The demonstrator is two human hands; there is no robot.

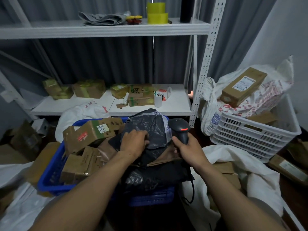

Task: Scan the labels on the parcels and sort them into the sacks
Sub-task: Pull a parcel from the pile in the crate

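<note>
A blue crate [50, 177] in front of me is heaped with cardboard parcels and dark plastic mailers. My left hand [135, 142] grips the edge of a grey-black plastic mailer parcel [151, 125] that stands tilted on top of the heap. My right hand [186, 150] holds a black handheld barcode scanner [180, 129] by its handle, head up and red light showing, right beside the mailer. A cardboard box with a white label [90, 132] lies at the crate's left. A white sack [233, 165] lies open on my right, another white sack [18, 205] on my left.
A white perforated crate [250, 135] at the right holds printed sacks and a long labelled box [243, 85]. A white metal shelf [175, 104] behind carries several boxes and a cup; tape rolls [156, 13] sit on the upper shelf. Loose boxes lie on the floor on both sides.
</note>
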